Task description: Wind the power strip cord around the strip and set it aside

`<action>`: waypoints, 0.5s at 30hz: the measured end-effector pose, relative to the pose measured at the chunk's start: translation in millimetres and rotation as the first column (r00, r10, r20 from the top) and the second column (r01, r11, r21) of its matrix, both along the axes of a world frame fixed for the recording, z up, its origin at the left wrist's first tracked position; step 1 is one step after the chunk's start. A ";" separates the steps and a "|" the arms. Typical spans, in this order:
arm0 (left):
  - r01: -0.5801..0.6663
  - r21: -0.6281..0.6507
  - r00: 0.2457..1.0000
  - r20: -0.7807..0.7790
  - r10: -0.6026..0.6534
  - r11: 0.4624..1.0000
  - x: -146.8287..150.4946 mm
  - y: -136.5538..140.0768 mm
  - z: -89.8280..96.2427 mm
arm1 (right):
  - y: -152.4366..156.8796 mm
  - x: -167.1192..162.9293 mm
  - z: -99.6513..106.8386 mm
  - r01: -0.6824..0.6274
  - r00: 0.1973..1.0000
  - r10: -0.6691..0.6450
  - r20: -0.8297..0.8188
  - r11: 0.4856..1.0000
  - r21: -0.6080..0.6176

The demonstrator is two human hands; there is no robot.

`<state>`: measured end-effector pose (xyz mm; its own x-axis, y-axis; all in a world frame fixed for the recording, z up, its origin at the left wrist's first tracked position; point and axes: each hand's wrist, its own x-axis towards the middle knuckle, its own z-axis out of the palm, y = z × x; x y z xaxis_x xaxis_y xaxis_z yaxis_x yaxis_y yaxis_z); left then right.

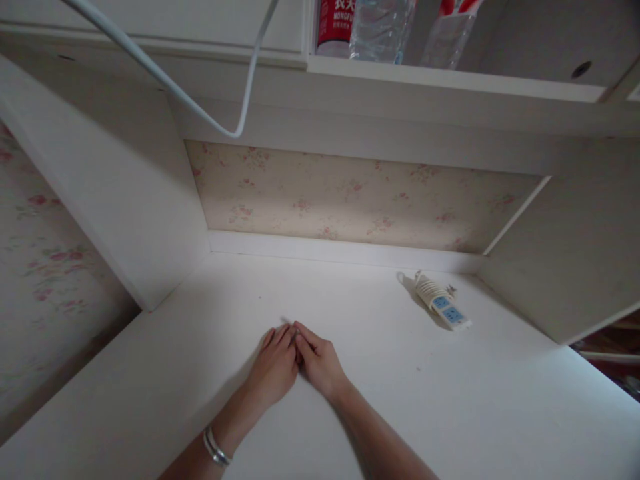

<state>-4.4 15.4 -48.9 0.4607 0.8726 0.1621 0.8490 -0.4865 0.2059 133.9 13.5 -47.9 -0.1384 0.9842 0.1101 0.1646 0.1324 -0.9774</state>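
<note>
My left hand (276, 365), with a silver bracelet on its wrist, rests low over the white desk top with its fingers bent and closed. Against it my right hand (321, 365) is closed, thumb and forefinger pinched together where the two hands meet. A small thin greyish piece (285, 319) shows just beyond the fingertips. It is too small and blurred to name, and the fingers hide whatever else lies between them.
To the right on the desk (240, 280) lies a white power strip (453, 313) with its cord coiled around it. Above, a shelf (450, 79) carries plastic bottles (381, 30). A pale cable or bent tube (170, 83) hangs at upper left. Side panels stand left and right.
</note>
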 end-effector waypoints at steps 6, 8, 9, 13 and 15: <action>0.000 0.011 1.000 0.008 0.000 1.000 0.3 -0.4 0.2 | -0.5 -0.1 1.6 0.011 0.999 -0.011 -0.034 1.000 -0.005; 0.001 0.016 1.000 0.004 -0.001 1.000 -0.1 -0.3 -0.1 | -1.1 -1.9 1.8 0.016 0.998 -0.016 -0.061 1.000 -0.008; 0.003 0.019 1.000 0.002 -0.003 1.000 -0.4 -0.2 -0.3 | -1.4 -3.6 1.6 0.021 0.996 -0.022 -0.081 1.000 -0.013; 0.019 0.043 1.000 -0.002 -0.019 0.999 -1.6 -0.2 0.4 | 0.8 -7.7 1.2 0.009 0.970 -0.036 -0.242 0.994 -0.110; 0.028 0.063 1.000 0.001 -0.029 0.998 -2.2 -0.5 1.9 | 6.1 1.4 4.5 0.009 0.957 -0.059 -0.283 0.985 -0.172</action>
<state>-6.6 14.9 -46.9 0.4849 0.8471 0.2176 0.8342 -0.5227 0.1757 135.3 19.6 -43.5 -0.0914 0.9955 -0.0262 -0.1235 -0.0375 -0.9916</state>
